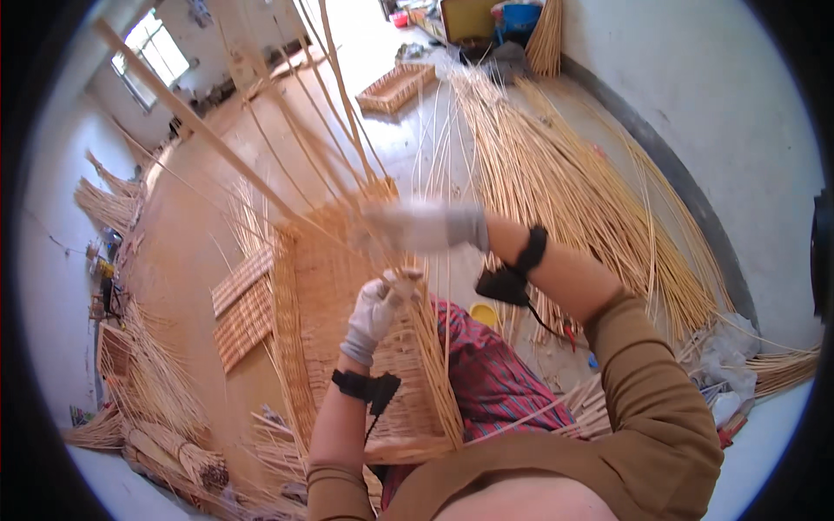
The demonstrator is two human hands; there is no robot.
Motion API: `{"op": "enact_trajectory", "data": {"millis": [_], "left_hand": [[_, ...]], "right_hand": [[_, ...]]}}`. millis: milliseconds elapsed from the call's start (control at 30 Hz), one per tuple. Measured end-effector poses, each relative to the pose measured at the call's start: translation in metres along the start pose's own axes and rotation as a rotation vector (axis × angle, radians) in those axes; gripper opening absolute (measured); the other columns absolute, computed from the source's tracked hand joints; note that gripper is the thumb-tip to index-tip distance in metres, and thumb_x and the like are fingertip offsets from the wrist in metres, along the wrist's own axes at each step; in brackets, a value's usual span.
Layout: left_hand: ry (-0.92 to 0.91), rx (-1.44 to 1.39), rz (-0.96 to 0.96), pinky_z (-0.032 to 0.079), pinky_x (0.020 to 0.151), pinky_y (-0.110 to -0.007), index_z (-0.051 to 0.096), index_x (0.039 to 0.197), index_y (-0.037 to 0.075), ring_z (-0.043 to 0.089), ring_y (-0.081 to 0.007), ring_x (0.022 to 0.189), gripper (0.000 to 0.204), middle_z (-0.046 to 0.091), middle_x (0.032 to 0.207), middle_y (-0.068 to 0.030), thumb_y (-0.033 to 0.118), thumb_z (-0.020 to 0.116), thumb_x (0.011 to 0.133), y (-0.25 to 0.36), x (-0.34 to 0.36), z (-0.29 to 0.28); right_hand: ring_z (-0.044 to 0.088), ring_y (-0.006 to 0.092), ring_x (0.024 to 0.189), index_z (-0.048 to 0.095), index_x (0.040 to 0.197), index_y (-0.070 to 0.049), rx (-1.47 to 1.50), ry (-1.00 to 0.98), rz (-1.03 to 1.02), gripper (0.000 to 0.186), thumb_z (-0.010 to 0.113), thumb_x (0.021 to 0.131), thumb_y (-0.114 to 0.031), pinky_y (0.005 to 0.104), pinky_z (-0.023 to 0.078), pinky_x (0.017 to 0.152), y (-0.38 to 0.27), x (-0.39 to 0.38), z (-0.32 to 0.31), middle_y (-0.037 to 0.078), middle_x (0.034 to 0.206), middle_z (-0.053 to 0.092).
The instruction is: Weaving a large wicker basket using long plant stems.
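A rectangular woven wicker basket (334,265) rests at my lap, its inside facing up. Long wicker rods (334,130) rise loose from its far end and lean to the far left. My left hand (373,308), in a white glove with a grey cuff, is over the basket near its right side, its fingers closed on thin wicker rods. My right hand (421,227), gloved too, is just beyond the left one, above the basket's far right part. Motion smears its fingers, so its grip cannot be made out.
A wide heap of loose rods (556,191) covers the floor at the right. Another shallow basket (395,89) lies farther off. Woven panels (243,313) lie left of my basket. Bundles of rods (174,451) line the left wall. A yellow cup (484,314) stands beside patterned cloth (495,369).
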State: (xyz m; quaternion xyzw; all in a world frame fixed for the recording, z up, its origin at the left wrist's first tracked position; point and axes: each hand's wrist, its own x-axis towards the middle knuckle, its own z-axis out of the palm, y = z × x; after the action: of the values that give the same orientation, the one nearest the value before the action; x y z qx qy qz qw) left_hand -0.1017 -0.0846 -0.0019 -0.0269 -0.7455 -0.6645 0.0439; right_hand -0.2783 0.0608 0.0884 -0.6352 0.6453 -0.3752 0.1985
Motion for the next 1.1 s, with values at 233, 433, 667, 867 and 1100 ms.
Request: {"op": "enact_trajectory", "data": {"millis": [233,433,667,867,1100], "left_hand": [[0.336,-0.165,0.014,0.054,0.083,-0.028,0.059,0.128,0.006,0.065,-0.0121,0.096,0.043,0.068,0.104,-0.0025,0.015,0.080,0.091,-0.012,0.008,0.008],[0.168,0.053,0.012,0.053,0.092,-0.031,0.072,0.120,0.002,0.064,-0.0136,0.102,0.031,0.066,0.112,-0.0039,0.019,0.076,0.095,-0.003,-0.001,0.006],[0.138,-0.094,-0.041,0.053,0.090,-0.029,0.073,0.121,0.003,0.063,-0.0109,0.101,0.030,0.068,0.112,-0.0009,0.021,0.074,0.097,-0.026,-0.003,-0.006],[0.159,-0.028,-0.132,0.052,0.088,-0.027,0.073,0.120,0.003,0.062,-0.0082,0.098,0.027,0.071,0.108,0.0010,0.017,0.073,0.098,-0.010,0.000,-0.007],[0.141,-0.093,-0.138,0.051,0.092,-0.028,0.074,0.120,0.003,0.062,-0.0084,0.099,0.028,0.073,0.110,0.0000,0.020,0.074,0.098,-0.013,0.000,-0.012]], "right_hand": [[0.069,0.0181,0.107,0.060,0.107,-0.005,0.592,0.530,0.111,0.019,0.072,0.092,-0.002,0.0328,0.059,0.091,0.073,-0.001,-0.010,0.005,0.111,0.073],[0.073,0.0314,0.101,0.071,0.101,-0.009,-0.635,0.179,0.537,0.046,0.051,0.104,-0.050,0.0455,0.054,0.092,0.086,0.003,0.010,0.017,0.105,0.076],[0.070,0.0283,0.098,0.075,0.093,-0.018,-0.567,0.224,0.071,0.030,0.071,0.087,-0.047,0.0412,0.049,0.097,0.062,-0.044,-0.004,0.007,0.092,0.074],[0.064,0.0297,0.103,0.071,0.105,-0.016,-0.537,0.134,-0.104,0.026,0.070,0.090,-0.039,0.0451,0.050,0.092,0.100,-0.077,0.062,0.007,0.097,0.069],[0.066,0.0139,0.080,0.057,0.109,-0.002,0.485,0.721,0.358,0.018,0.068,0.098,-0.011,0.0313,0.056,0.073,0.068,-0.057,0.102,0.008,0.090,0.068]]}}
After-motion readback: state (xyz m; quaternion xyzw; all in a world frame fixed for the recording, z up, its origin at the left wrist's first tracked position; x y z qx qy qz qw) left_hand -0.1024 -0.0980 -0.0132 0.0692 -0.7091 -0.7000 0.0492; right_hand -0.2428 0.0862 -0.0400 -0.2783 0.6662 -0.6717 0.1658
